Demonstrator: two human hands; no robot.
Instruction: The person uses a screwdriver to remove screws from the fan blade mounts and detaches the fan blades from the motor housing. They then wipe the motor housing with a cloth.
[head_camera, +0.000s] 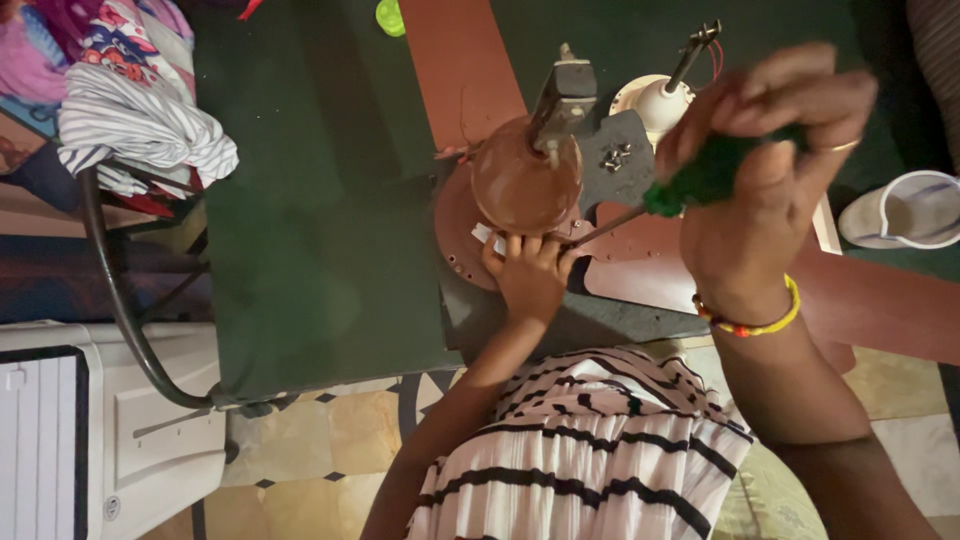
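A brown ceiling-fan motor housing (525, 185) lies on a dark green table (310, 250), with reddish-brown blades (462, 70) spreading from it. My left hand (528, 275) rests against the near side of the housing, fingers touching its rim and a small white piece. My right hand (765, 180) is raised closer to the camera and grips the green handle of a screwdriver (700, 180). Its thin metal shaft slants down-left toward the base plate next to the housing. A grey bracket (615, 160) carries a few loose screws.
A white bell-shaped canopy with a rod and wires (660, 100) lies behind the motor. A chair piled with striped and patterned cloth (140, 120) stands at the left. A white appliance (100, 430) sits at lower left, a white cup (915, 210) at right.
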